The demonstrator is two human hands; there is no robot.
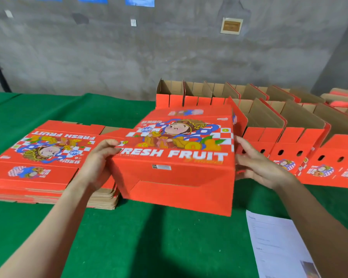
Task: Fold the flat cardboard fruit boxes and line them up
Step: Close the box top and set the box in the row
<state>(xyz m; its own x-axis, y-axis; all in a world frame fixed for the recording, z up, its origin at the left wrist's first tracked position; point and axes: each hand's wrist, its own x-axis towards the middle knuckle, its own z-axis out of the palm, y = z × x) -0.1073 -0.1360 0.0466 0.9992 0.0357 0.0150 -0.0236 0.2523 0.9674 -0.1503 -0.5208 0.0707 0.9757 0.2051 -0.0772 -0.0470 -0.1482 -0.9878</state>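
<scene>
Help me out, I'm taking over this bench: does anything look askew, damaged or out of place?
Nothing looks damaged: the held box is intact, the folded boxes stand in even rows, the flat stack is fairly square. The only stray item is a printed sheet on the green table at near right.

"FRESH FRUIT" in white capitals on the red box [175,155] held at centre, the same "FRESH FRUIT" upside down on the stack of flat boxes [48,157] at left, printed sheet [277,243] text too small to read
</scene>
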